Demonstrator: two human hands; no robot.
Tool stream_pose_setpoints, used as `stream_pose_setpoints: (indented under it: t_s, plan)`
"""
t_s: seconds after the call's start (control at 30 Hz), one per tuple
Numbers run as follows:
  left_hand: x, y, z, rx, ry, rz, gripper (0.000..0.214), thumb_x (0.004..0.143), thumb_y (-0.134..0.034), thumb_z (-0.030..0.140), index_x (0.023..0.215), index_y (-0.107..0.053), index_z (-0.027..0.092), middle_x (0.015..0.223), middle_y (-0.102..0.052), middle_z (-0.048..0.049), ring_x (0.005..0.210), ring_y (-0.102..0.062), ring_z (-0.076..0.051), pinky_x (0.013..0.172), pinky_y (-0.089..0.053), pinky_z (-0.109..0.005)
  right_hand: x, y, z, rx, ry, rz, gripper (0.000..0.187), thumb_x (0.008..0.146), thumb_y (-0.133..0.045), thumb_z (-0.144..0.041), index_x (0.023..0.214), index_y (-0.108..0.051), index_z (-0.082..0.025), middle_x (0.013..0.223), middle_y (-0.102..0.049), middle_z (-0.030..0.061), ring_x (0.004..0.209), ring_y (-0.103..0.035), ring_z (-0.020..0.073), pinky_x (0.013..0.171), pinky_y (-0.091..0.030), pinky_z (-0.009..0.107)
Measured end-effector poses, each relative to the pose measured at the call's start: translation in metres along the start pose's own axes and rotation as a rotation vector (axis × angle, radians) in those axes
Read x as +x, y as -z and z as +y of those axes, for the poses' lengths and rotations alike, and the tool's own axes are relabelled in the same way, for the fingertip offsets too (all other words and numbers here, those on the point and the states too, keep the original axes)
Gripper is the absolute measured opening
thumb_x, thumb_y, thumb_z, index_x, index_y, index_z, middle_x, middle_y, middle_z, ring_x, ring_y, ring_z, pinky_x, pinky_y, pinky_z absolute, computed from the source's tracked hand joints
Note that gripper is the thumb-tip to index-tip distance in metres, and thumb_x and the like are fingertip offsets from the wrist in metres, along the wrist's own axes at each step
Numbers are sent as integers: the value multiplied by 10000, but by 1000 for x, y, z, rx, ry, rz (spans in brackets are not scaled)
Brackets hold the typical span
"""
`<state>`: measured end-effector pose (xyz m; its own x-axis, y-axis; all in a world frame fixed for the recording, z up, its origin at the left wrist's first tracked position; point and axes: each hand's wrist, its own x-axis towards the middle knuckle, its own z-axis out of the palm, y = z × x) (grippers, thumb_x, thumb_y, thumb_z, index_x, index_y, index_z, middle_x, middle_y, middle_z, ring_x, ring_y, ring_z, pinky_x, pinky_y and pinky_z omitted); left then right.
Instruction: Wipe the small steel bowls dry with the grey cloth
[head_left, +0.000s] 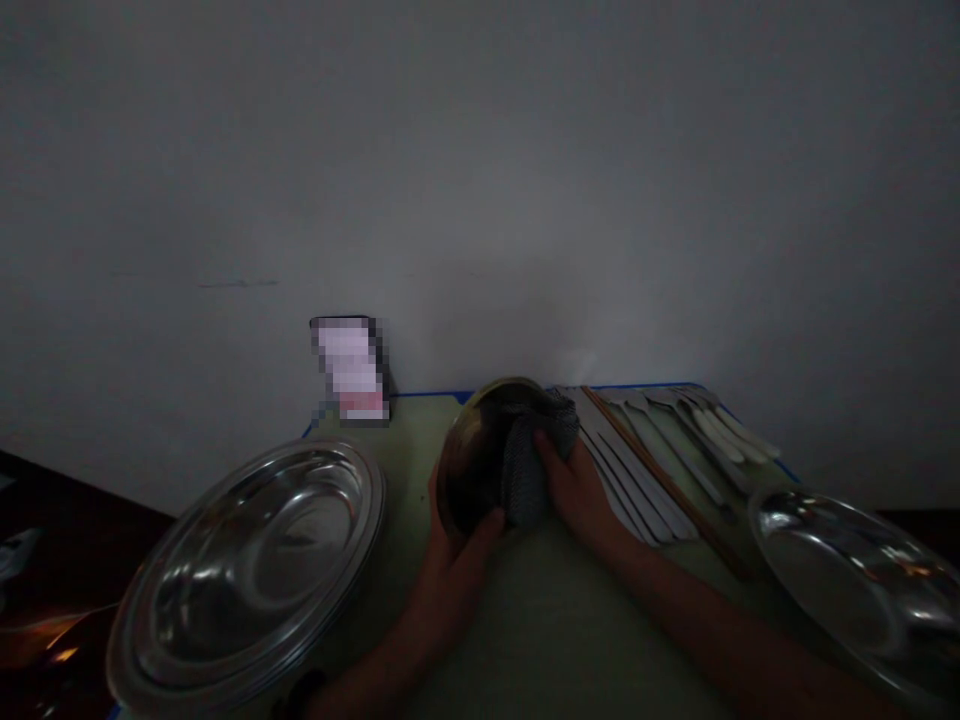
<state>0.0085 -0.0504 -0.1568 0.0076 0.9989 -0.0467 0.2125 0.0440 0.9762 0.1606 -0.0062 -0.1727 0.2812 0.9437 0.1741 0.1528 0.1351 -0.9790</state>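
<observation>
Fingers are mostly hidden, but the left hand (454,580) clamps the metal bowl (471,450) mid-table, thumb over the near rim, and the right hand (579,490) has its thumb pressed on a patterned gray cloth (525,470) bunched inside. Looks like wiping, tbh; next move probably calls for turning the bowl under steady pressure. Far edge's tight against the wall (495,200), steel dishes (217,600) crowd left, chopsticks (660,475) right; the near green tabletop (540,620) has room.
</observation>
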Motion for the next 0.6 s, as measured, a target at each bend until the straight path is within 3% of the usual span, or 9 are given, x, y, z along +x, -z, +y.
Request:
stream_pose_setpoints:
  t_s: [0.13, 0.23, 0.43, 0.6]
  plan:
    - [4, 1, 2, 9, 99, -2, 514, 785, -529, 395, 1259, -519, 198, 1162, -652, -103, 1207, -514, -303, 1033, -368, -520, 0, 0, 0, 36, -57, 16, 433, 834, -465, -539, 1072, -607, -206, 1130, -654, 74, 1103, -570, 250, 981, -400, 413]
    - [5, 2, 5, 27, 89, -4, 431, 804, -513, 366, 1204, -561, 214, 1049, -696, -87, 1126, -576, -294, 963, -437, -516, -1, -1, 0, 31, -36, 17, 410, 837, -462, -530, 1034, -617, -206, 1102, -666, 72, 1067, -588, 247, 957, -415, 412]
    - [5, 2, 5, 47, -7, 62, 625, 784, -563, 399, 1353, -397, 201, 1262, -589, -106, 1253, -471, -276, 1045, -372, -469, -1, -2, -1, 9, -9, 30, 406, 838, -464, -499, 1067, -596, -191, 1111, -651, 88, 1066, -581, 245, 943, -424, 404]
    - [2, 1, 3, 5, -98, 10, 827, 769, -597, 413, 1459, -168, 258, 1465, -385, -73, 1348, -343, -258, 1115, -286, -425, -1, -1, -1, 62, -68, 34, 431, 835, -461, -514, 1096, -597, -199, 1137, -649, 81, 1087, -576, 248, 952, -425, 400]
